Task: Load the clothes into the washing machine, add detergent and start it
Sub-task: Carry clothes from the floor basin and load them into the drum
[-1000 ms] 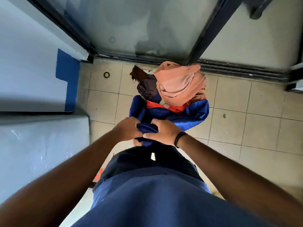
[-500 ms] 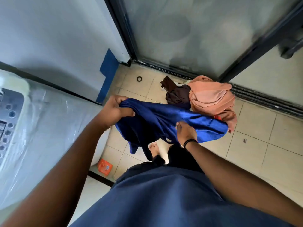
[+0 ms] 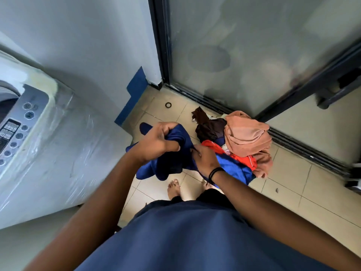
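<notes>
A dark blue shiny garment (image 3: 172,161) hangs bunched between both hands above the tiled floor. My left hand (image 3: 156,142) is closed on its upper fold. My right hand (image 3: 205,160), with a black band at the wrist, grips it just to the right. Behind the hands a pile of clothes (image 3: 246,137) lies on the floor: a peach cloth on top, dark brown, red and bright blue pieces beneath. The washing machine (image 3: 48,153), white and wrapped in clear plastic, stands at the left with its grey button panel (image 3: 17,130) and part of its top opening showing.
A frosted glass door in a dark frame (image 3: 244,61) rises behind the pile, its floor track running to the right. A small black ring (image 3: 168,105) lies on the tiles near a blue-painted wall base (image 3: 134,94). My bare feet (image 3: 173,189) stand below the garment.
The blue garment has been lifted off the pile and gathered into a tighter bunch, with both hands closer together. The view has swung left, bringing the washing machine's panel further in.
</notes>
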A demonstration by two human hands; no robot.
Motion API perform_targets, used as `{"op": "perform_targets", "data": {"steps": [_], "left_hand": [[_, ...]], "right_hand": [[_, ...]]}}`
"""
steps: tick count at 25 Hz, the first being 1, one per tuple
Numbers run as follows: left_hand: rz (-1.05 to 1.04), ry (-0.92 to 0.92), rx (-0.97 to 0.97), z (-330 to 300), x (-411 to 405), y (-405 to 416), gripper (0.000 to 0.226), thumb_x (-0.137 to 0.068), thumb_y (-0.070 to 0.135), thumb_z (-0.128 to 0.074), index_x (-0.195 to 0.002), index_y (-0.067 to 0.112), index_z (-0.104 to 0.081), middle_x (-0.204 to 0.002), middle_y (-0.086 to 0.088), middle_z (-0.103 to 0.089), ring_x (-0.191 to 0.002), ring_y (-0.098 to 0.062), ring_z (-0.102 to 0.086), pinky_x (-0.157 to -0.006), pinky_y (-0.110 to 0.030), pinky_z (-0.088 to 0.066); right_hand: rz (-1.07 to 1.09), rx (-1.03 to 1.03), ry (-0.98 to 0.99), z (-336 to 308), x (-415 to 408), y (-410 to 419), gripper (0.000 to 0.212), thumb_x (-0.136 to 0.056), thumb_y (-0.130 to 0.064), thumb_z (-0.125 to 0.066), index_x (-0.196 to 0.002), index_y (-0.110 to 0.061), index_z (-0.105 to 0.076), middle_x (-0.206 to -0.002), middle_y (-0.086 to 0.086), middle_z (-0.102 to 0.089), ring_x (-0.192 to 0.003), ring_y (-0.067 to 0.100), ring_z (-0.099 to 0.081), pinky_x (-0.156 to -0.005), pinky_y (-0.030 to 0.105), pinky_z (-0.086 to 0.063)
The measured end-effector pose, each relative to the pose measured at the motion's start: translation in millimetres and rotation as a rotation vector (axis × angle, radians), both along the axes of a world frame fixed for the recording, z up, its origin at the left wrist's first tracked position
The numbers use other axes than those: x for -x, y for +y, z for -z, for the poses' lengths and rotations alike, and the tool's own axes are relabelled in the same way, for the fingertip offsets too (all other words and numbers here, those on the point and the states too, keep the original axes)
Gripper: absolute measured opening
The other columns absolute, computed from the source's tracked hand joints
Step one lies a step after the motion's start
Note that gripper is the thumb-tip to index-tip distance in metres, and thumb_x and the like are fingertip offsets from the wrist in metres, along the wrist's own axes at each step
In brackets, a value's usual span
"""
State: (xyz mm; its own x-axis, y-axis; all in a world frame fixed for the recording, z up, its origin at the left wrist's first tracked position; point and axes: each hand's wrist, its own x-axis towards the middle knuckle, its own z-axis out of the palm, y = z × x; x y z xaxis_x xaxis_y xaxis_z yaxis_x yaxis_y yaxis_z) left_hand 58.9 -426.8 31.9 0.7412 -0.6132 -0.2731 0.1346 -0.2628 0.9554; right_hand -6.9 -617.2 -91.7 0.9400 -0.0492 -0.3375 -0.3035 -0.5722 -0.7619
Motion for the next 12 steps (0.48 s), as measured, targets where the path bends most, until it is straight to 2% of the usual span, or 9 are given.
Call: {"op": "perform_targets", "data": {"steps": [2,5,7,9,10,12], "left_hand": [[-0.002,-0.073,0.000,-3.0,-10.3,-7.7,0.023,-0.073,-0.004,-0.065,-0.093,-0.010,-0.058,-0.083,-0.029,-0.060,-0.069,-0.030,-0.060,-0.061,-0.036,-0.050],[-0.035,-0.122,-0.024,-3.3,-22.3,-27.1,0.021,-0.071,-0.004,-0.063,-0.091,-0.004,-0.058,-0.082,-0.021,-0.062,-0.072,-0.025,-0.059,-0.065,-0.037,-0.048],[-0.089,-0.141,-0.046,4.9,-27.0,-48.0,0.020,-0.070,-0.001,-0.062,-0.090,0.002,-0.060,-0.081,-0.013,-0.061,-0.073,-0.020,-0.058,-0.067,-0.035,-0.047],[-0.234,-0.211,-0.134,16.2,-29.5,-69.3,0.019,-0.072,0.006,-0.062,-0.091,0.007,-0.061,-0.082,-0.010,-0.064,-0.075,-0.019,-0.059,-0.070,-0.037,-0.051],[-0.309,-0.238,-0.205,21.7,-31.3,-79.7,0.024,-0.074,0.010,-0.064,-0.097,0.009,-0.062,-0.089,-0.010,-0.067,-0.082,-0.020,-0.062,-0.075,-0.043,-0.054],[-0.321,-0.264,-0.463,28.4,-28.6,-94.4,0.051,-0.076,0.024,-0.073,-0.124,0.021,-0.058,-0.119,-0.007,-0.063,-0.112,-0.025,-0.058,-0.096,-0.047,-0.050]], "right_hand": [[0.111,0.043,-0.082,-13.0,1.0,-14.7,0.030,-0.099,-0.006,-0.050,-0.072,-0.019,-0.047,-0.062,-0.009,-0.045,-0.059,0.014,-0.043,-0.060,0.028,-0.025],[0.379,0.021,-0.096,-26.6,9.8,-44.5,0.038,-0.101,-0.004,-0.046,-0.068,-0.020,-0.041,-0.063,-0.001,-0.044,-0.059,0.011,-0.037,-0.062,0.029,-0.023],[0.552,-0.052,-0.081,-39.9,15.9,-67.2,0.027,-0.102,-0.004,-0.043,-0.076,-0.010,-0.047,-0.070,0.007,-0.046,-0.064,0.015,-0.036,-0.064,0.031,-0.029],[0.670,-0.149,-0.075,-61.4,17.1,-83.3,0.015,-0.101,-0.007,-0.046,-0.089,-0.005,-0.053,-0.073,0.006,-0.047,-0.065,0.013,-0.038,-0.060,0.028,-0.034],[0.712,-0.185,-0.072,-71.6,17.0,-91.2,0.008,-0.100,-0.008,-0.049,-0.096,-0.006,-0.055,-0.073,0.002,-0.049,-0.062,0.011,-0.040,-0.056,0.024,-0.036],[0.783,-0.231,-0.079,-91.2,16.0,-103.2,0.007,-0.097,-0.011,-0.057,-0.103,-0.011,-0.057,-0.071,-0.004,-0.050,-0.057,0.008,-0.041,-0.050,0.018,-0.036]]}}
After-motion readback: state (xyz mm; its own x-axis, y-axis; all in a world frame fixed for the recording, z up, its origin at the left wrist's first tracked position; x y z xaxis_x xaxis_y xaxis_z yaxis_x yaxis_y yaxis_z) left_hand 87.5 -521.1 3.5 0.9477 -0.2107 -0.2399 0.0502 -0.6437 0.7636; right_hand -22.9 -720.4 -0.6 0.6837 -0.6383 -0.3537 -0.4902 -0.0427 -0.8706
